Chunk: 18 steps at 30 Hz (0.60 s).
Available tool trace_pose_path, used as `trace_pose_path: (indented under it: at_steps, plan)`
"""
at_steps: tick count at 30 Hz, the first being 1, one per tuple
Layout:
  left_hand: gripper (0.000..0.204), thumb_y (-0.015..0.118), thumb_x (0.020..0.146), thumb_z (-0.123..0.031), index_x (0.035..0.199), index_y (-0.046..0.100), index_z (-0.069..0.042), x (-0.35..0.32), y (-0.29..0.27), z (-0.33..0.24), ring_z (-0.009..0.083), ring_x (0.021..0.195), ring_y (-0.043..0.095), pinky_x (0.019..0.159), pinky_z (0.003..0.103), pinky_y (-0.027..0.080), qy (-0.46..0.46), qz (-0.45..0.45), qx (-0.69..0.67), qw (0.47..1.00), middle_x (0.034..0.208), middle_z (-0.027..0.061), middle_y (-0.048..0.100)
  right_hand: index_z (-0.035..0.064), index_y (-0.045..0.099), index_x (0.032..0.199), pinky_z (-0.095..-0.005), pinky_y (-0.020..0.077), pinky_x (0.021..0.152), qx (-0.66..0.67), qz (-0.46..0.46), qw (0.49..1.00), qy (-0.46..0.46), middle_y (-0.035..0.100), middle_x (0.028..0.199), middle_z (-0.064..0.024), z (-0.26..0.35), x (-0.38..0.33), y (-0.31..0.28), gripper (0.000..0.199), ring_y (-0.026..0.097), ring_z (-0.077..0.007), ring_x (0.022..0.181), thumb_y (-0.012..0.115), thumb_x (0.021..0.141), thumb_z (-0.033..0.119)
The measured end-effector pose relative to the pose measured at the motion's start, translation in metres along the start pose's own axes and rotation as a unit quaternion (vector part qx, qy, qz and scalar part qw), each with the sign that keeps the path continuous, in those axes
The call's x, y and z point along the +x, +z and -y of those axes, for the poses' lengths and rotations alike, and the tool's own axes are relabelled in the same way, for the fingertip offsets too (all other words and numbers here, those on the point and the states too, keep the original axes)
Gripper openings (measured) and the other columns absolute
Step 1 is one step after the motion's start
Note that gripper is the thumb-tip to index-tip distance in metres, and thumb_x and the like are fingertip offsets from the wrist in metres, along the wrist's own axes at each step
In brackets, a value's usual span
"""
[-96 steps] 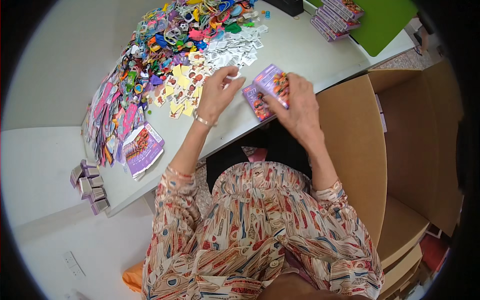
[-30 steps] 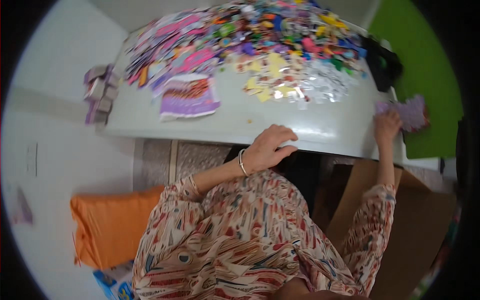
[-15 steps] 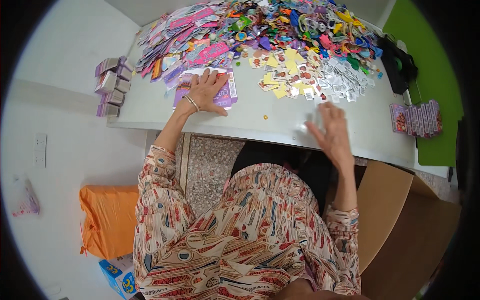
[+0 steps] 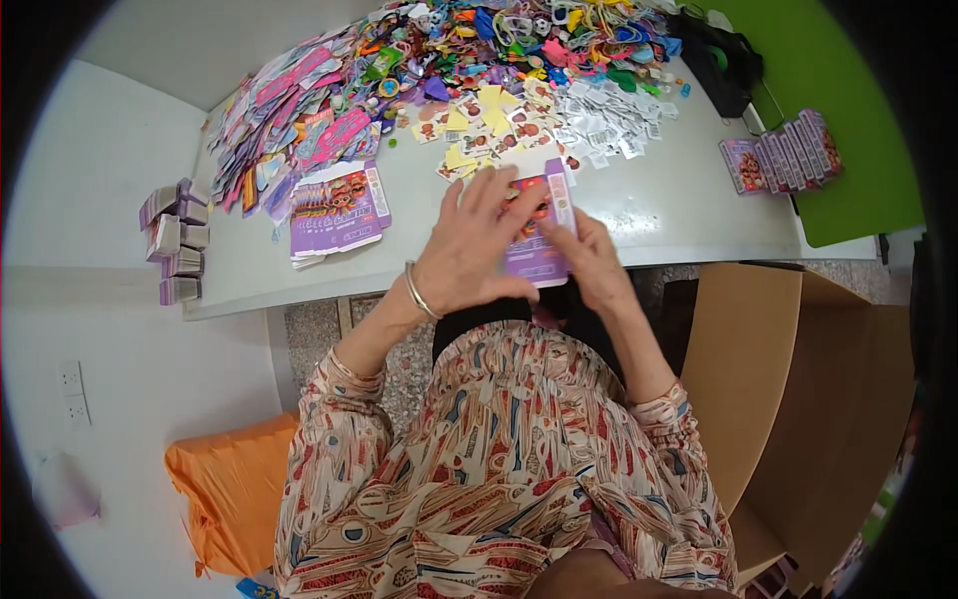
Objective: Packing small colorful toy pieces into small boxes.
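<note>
A flat purple carton (image 4: 539, 262) with a white flap is held up at the table's front edge, in front of my body. My right hand (image 4: 596, 265) pinches it by its right side, the thumb on its face. Across its left part lies my left hand (image 4: 471, 245), fingers spread and thumb stuck out; a silver bangle is on that wrist. To the left on the table rests a fanned stack of similar flat purple cartons (image 4: 339, 215), untouched by either hand.
Picture cards with yellow slips (image 4: 489, 115) and small white packets (image 4: 604, 115) lie beyond my hands. Behind them are heaped colourful trinkets (image 4: 519, 40) and pink-purple cards (image 4: 289, 90). Filled boxes (image 4: 788, 155) line the right; small card stacks (image 4: 180, 240) the left. An open cardboard box (image 4: 743, 369) stands lower right.
My left hand has left the carton stack and moved right. A single flat carton is now between my hands, and my right hand has come in to grip it. The view has shifted.
</note>
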State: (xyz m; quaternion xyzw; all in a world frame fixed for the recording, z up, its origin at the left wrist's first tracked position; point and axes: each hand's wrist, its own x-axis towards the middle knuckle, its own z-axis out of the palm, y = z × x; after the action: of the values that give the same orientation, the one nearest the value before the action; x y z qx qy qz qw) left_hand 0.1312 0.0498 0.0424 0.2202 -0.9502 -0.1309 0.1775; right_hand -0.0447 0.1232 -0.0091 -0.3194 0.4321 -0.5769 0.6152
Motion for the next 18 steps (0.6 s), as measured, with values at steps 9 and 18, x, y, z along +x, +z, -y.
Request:
trace_pose_path:
  at_steps: [9,18]
  plan:
    - [0.012,0.063,0.092,-0.013,0.09,0.059,-0.001,0.022,0.027,0.023,0.0115,0.063,0.065,0.057,0.022,0.053,-0.282,0.005,-0.59,0.756,0.075,0.0059,0.067,-0.0039,0.058,0.116,-0.028,0.0521,0.073,-0.069,-0.01,0.998,-0.003,0.067,0.101,-0.0096,0.019,-0.004,-0.033,0.047,0.065,-0.0135,0.085,0.07,0.087,0.031]
    - [0.017,0.062,0.093,-0.01,0.104,0.056,0.001,0.023,0.05,0.001,0.0101,0.067,0.064,0.064,0.022,0.052,-0.285,-0.108,-0.512,0.803,0.076,0.0052,0.066,-0.0075,0.046,0.114,-0.0414,0.0522,0.072,-0.537,-0.237,0.792,-0.168,0.063,0.094,-0.0236,0.002,0.0,-0.011,0.088,0.065,-0.0356,0.084,0.086,0.059,0.049]
